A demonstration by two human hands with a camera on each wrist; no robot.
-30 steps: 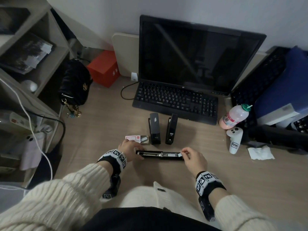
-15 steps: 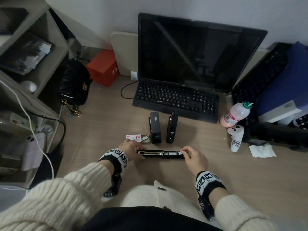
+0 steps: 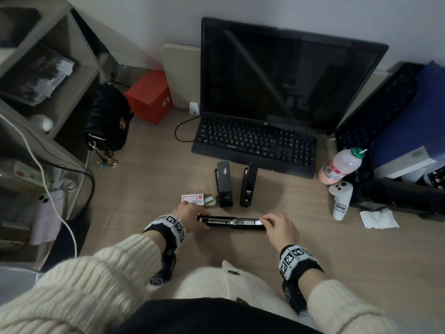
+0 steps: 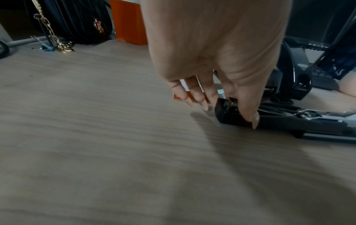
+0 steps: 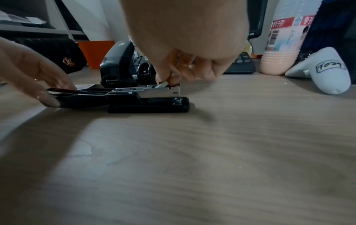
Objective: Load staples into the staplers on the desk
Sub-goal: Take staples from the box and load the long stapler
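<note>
Near the desk's front edge, left hand (image 3: 190, 216) pins the open stapler (image 3: 232, 222); right hand (image 3: 280, 227) pinches a staple strip (image 5: 162, 84) into its tray. 2 staplers (image 3: 224, 184) behind look untouched.

Your left hand (image 4: 217, 50) is reaching down over the desk (image 4: 96, 144), thumb and fingers (image 4: 248, 109) gripping the end of the opened black stapler (image 4: 279, 120). A black handbag (image 4: 77, 19) and orange box (image 4: 129, 21) are sitting behind.
</note>
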